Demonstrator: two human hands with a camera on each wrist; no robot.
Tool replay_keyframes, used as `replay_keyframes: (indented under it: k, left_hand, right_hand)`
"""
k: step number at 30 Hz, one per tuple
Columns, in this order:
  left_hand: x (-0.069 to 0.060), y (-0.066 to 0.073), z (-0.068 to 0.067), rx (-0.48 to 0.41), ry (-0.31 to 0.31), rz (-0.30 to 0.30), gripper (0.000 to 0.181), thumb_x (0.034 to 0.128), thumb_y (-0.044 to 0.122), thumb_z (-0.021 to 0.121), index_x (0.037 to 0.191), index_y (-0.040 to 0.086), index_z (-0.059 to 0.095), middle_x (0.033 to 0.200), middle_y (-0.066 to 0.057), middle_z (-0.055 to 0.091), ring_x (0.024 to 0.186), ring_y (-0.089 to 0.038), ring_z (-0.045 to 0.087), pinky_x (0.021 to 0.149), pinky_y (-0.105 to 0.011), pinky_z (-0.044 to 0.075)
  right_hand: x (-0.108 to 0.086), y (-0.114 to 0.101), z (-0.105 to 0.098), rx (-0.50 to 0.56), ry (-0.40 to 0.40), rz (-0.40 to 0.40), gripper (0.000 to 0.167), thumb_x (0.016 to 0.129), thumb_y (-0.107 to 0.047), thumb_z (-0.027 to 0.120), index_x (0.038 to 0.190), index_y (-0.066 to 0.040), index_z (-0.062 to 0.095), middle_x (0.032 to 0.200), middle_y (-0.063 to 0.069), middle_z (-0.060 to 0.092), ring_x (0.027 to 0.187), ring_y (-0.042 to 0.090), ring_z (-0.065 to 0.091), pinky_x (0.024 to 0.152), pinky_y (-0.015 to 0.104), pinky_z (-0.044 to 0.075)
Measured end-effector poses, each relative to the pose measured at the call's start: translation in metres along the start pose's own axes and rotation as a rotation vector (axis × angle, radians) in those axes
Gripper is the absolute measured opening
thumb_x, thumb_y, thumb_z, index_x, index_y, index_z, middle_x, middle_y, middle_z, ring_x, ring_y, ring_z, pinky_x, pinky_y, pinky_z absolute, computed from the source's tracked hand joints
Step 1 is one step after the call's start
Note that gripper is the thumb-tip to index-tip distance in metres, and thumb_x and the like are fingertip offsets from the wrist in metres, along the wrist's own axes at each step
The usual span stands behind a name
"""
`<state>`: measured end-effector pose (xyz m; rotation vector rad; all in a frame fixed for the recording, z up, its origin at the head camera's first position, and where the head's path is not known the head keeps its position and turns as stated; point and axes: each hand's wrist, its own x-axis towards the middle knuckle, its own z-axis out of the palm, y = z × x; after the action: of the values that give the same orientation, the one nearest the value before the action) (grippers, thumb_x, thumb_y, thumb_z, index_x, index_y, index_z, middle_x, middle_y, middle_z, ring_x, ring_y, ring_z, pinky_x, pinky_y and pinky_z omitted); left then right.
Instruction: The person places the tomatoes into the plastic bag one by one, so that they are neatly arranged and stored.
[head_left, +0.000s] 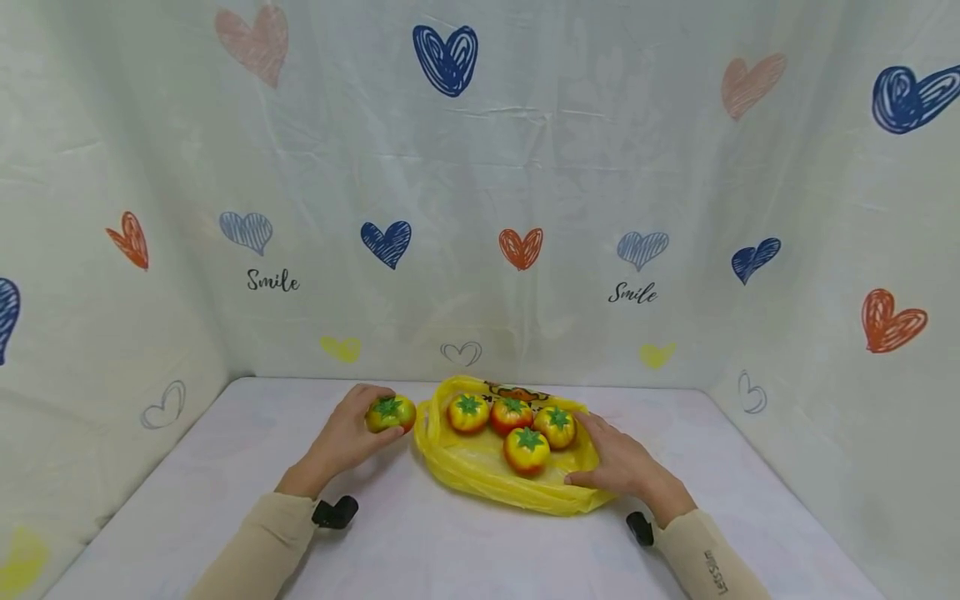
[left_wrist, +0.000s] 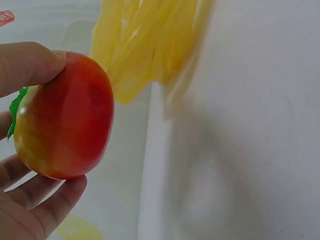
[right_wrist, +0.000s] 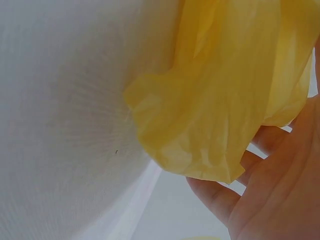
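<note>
In the head view, my left hand grips a red and yellow tomato with a green leafy top, left of the yellow plastic bag. The left wrist view shows the thumb and fingers of the left hand on opposite sides of that tomato, which is held above the table. Several more tomatoes lie on the spread bag. My right hand touches the bag's right edge, thumb and fingers spread apart. Behind the yellow plastic in the right wrist view, its fingertips are hidden.
A white table lies under the bag and both hands. Pale curtains printed with hearts and "Smile" stand behind the table and at both sides. Black wrist cameras sit at both cuffs.
</note>
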<state>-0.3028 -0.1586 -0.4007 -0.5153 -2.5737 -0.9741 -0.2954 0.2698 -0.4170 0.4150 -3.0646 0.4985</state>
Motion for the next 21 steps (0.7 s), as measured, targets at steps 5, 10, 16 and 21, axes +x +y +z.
replay_keyframes:
  k: [5,10,16,21]
  left_hand:
    - [0.001,0.006,0.0,-0.011,0.028,0.058,0.05,0.0765,0.022,0.081,0.119,0.01,0.058,0.118,-0.009,0.052,0.102,-0.025,0.053,0.089,-0.044,0.049]
    - [0.001,0.013,0.0,-0.025,0.023,0.081,0.05,0.0767,0.023,0.081,0.12,0.01,0.058,0.118,-0.008,0.052,0.102,-0.023,0.053,0.09,-0.044,0.049]
    - [0.0,0.024,0.003,-0.033,0.017,0.123,0.049,0.0771,0.022,0.081,0.119,0.01,0.058,0.117,-0.007,0.052,0.102,-0.022,0.053,0.09,-0.043,0.049]
    - [0.0,0.033,0.005,-0.051,-0.002,0.133,0.048,0.0774,0.023,0.081,0.119,0.012,0.058,0.118,-0.006,0.052,0.103,-0.021,0.053,0.092,-0.043,0.048]
  right_hand:
    - [0.0,-0.001,0.001,-0.007,0.001,-0.007,0.106,0.068,-0.061,0.075,0.15,-0.013,0.028,0.151,0.017,0.031,0.134,0.04,0.035,0.104,0.058,0.032]
    - [0.0,-0.003,-0.001,-0.006,0.001,-0.008,0.106,0.069,-0.06,0.076,0.15,-0.012,0.028,0.151,0.017,0.031,0.134,0.04,0.035,0.104,0.059,0.032]
    - [-0.001,-0.003,-0.001,-0.006,-0.001,-0.001,0.106,0.068,-0.061,0.075,0.15,-0.013,0.028,0.151,0.017,0.031,0.133,0.041,0.035,0.103,0.06,0.032]
    - [0.0,-0.002,-0.001,-0.012,0.0,-0.001,0.107,0.068,-0.062,0.075,0.15,-0.013,0.028,0.151,0.018,0.031,0.133,0.041,0.036,0.103,0.06,0.033]
